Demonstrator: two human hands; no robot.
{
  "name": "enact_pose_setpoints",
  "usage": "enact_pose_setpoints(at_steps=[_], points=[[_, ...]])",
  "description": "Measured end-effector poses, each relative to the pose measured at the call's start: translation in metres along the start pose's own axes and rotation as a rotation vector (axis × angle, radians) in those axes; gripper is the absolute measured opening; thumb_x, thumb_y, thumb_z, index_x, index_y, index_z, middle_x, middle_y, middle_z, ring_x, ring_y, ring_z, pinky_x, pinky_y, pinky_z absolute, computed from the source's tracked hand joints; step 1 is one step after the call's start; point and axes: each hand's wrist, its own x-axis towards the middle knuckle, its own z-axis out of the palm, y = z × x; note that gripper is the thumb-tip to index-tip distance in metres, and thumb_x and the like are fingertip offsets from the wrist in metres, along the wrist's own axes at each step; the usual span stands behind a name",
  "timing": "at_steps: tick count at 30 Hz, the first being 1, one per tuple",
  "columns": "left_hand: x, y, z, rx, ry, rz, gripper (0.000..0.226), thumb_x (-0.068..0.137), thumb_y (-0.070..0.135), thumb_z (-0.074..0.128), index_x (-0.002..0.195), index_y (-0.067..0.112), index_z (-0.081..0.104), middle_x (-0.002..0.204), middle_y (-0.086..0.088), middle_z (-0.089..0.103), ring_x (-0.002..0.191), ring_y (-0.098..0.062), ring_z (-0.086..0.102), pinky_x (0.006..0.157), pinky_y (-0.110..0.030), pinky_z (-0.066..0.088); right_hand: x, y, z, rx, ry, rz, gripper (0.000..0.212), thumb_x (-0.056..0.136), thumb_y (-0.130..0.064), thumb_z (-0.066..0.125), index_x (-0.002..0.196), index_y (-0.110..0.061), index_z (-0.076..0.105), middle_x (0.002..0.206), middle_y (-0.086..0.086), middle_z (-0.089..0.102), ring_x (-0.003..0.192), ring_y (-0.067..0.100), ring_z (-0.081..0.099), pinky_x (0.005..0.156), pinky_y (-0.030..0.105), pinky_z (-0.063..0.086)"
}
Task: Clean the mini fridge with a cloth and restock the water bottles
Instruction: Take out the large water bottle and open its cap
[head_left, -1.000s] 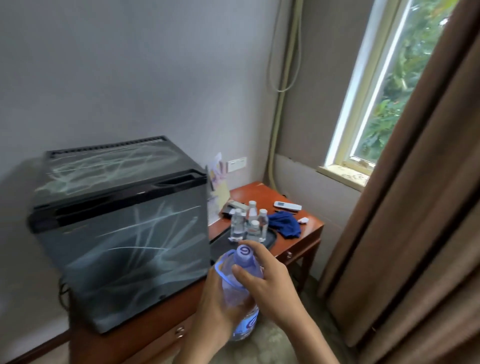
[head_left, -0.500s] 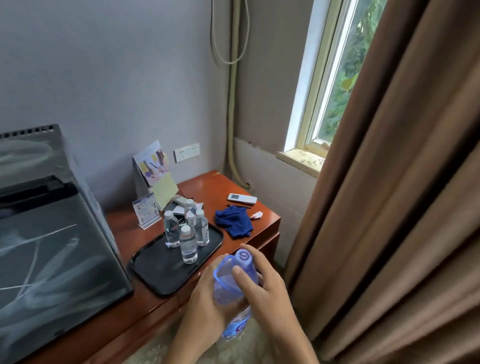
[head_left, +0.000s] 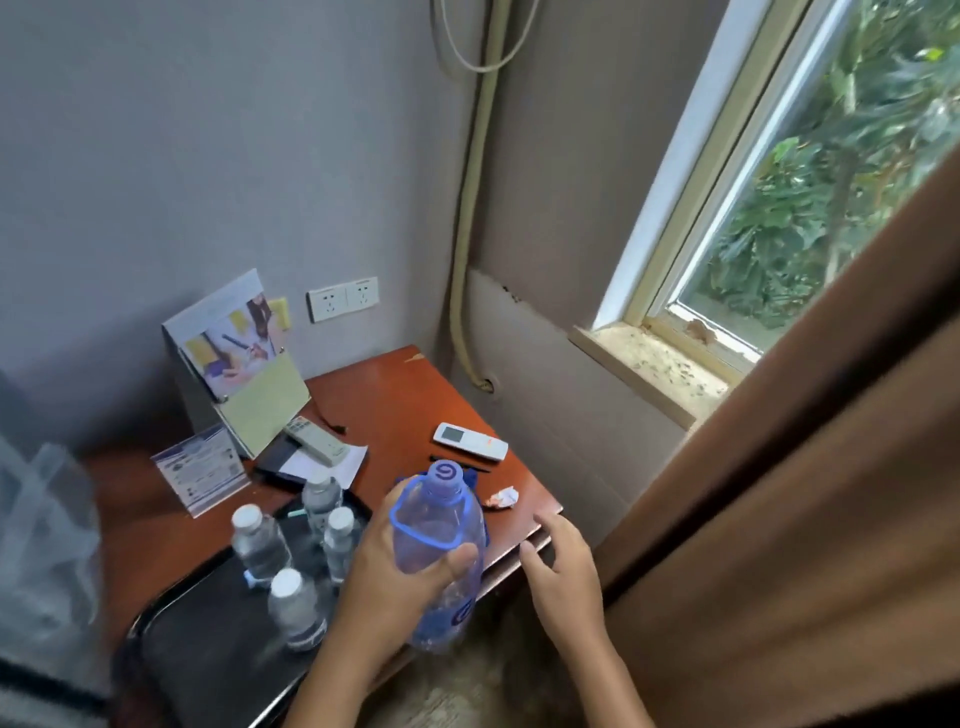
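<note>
The mini fridge (head_left: 47, 545) — cut off at left, blurred — and the cloth (head_left: 475, 475) mostly hidden behind the bottle (head_left: 439, 551).

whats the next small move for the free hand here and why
Probably reach the right hand on toward the blue cloth, mostly hidden behind the big bottle. The left hand already grips that bottle, and the right hangs open over the table edge.

**Little to read here**

Only a purple swirl logo, rather like a "G" or spiral, shows on the cap of the big blue bottle (head_left: 439, 540). Print on the small card (head_left: 200, 467) and standing brochure (head_left: 236, 348) is too blurred to read.
</note>
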Motion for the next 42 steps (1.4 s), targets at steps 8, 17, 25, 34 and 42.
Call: enact_pose_setpoints(at_steps=[8,17,25,34,42], points=[[0.103,0.006,0.033,0.07,0.159,-0.055,0.066,0.066,0.037,0.094,0.121,0.053,0.061,0.12,0.024,0.069,0.114,0.005,0.063,0.095,-0.021,0.048,0.137,0.053,0.039,-0.376,-0.449,0.063,0.044,0.096,-0.037,0.052,0.136,-0.022,0.063,0.168,-0.005,0.02,0.15,0.017,0.027,0.117,0.035,0.031],[0.139,0.023,0.087,0.112,0.477,-0.106,0.06,0.078,0.018,0.087,0.128,0.038,0.06,0.118,0.029,0.069,0.11,0.01,0.062,0.084,-0.007,0.05,0.246,0.093,0.092,-0.657,-0.975,-0.101,0.071,0.089,-0.034,0.05,0.155,-0.011,0.037,0.17,0.003,0.008,0.154,0.032,0.014,0.123,0.045,0.023],[0.113,0.028,0.11,0.166,0.666,-0.17,0.062,0.079,0.022,0.086,0.126,0.051,0.056,0.121,0.036,0.064,0.114,0.012,0.059,0.087,-0.009,0.05,0.253,0.086,0.092,-0.409,-0.85,-0.111,0.042,0.081,-0.02,0.054,0.122,-0.011,0.06,0.128,0.007,0.056,0.122,0.033,0.053,0.101,0.042,0.047],[0.11,0.05,0.117,0.148,0.573,-0.064,0.069,0.077,0.024,0.089,0.133,0.044,0.055,0.122,0.029,0.066,0.115,0.009,0.06,0.09,-0.014,0.05,0.223,-0.041,-0.007,0.351,-0.389,-0.129,0.017,0.086,-0.018,0.075,0.079,-0.013,0.06,0.071,-0.005,0.066,0.063,0.004,0.059,0.065,0.025,0.048],[0.068,0.048,0.108,0.053,0.294,0.042,0.087,0.067,0.051,0.089,0.143,0.04,0.05,0.137,0.015,0.064,0.128,-0.007,0.059,0.109,-0.045,0.048,0.134,-0.079,-0.095,0.488,-0.355,-0.383,0.039,0.087,-0.006,0.071,0.119,-0.029,0.069,0.11,-0.011,0.073,0.106,0.01,0.068,0.094,0.036,0.056]])
